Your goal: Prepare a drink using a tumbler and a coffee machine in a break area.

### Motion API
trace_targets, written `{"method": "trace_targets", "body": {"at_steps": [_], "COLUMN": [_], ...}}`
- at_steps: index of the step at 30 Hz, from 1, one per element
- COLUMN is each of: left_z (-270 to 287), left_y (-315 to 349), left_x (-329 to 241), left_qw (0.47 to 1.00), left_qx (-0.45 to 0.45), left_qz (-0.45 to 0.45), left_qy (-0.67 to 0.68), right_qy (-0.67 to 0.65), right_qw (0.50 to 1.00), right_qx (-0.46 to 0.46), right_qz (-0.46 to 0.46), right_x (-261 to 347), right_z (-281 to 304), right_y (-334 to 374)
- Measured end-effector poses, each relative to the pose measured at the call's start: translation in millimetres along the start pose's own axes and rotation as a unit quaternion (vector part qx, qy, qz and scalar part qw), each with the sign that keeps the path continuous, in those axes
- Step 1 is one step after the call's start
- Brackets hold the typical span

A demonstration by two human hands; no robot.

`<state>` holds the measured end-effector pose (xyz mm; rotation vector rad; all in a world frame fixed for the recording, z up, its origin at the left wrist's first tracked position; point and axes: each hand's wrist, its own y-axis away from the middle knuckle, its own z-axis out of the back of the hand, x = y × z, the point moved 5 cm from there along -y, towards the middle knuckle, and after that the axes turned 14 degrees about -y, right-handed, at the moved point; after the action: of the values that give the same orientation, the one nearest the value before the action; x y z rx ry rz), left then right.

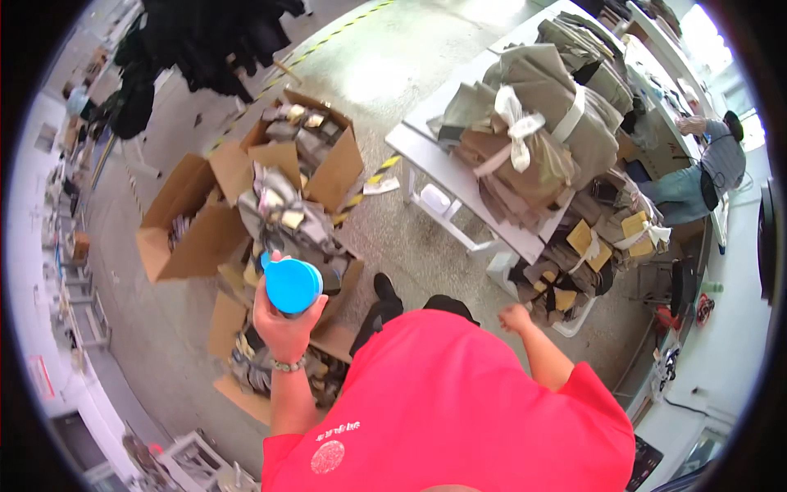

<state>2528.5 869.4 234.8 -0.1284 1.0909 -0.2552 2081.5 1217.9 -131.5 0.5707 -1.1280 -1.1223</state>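
My left hand is wrapped round a cup with a blue lid. It is raised at the left of my body, lid upward, and my fingers and palm hide most of its sides. A bracelet circles that wrist. On the other side, my right hand hangs low with its fingers curled in; nothing shows in it. Nearest to that hand is a heap of grey and brown cloth pieces with yellow parts among them, and the hand looks apart from it.
Open cardboard boxes of cloth pieces stand at the left. A white table bears tied cloth bundles. Dark garments hang at the far left. Another person stands at a bench on the right. Yellow-black tape marks the floor.
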Motion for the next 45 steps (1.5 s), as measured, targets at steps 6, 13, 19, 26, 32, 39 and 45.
{"method": "trace_targets", "body": {"at_steps": [6, 13, 19, 26, 32, 39, 45], "left_z": [-35, -130, -230, -386, -480, -556, -652], "left_y": [-161, -345, -475, -604, -681, -772, -826], "left_x": [16, 17, -24, -34, -63, -79, -94], "left_qw": [0.996, 0.989, 0.977, 0.919, 0.894, 0.875, 0.815], "left_qx": [0.087, 0.123, 0.182, 0.344, 0.371, 0.425, 0.482], "left_qz": [-0.022, -0.077, -0.109, -0.176, -0.221, -0.198, -0.278], "left_qy": [0.008, 0.029, 0.012, 0.082, 0.121, 0.119, 0.164], "right_qy": [-0.115, -0.255, -0.326, -0.022, -0.253, -0.274, -0.365], "right_qw": [0.991, 0.961, 0.936, 0.947, 0.911, 0.938, 0.889], "right_qx": [-0.075, -0.111, -0.129, -0.318, -0.288, -0.074, -0.146], "right_qz": [0.009, 0.014, 0.008, -0.031, -0.15, -0.198, -0.234], "right_x": [41, -103, 208, 177, 263, 344, 586], "right_z": [-51, -159, -129, -211, -226, -284, -196], "right_y": [42, -126, -54, -96, -66, -63, -158]}}
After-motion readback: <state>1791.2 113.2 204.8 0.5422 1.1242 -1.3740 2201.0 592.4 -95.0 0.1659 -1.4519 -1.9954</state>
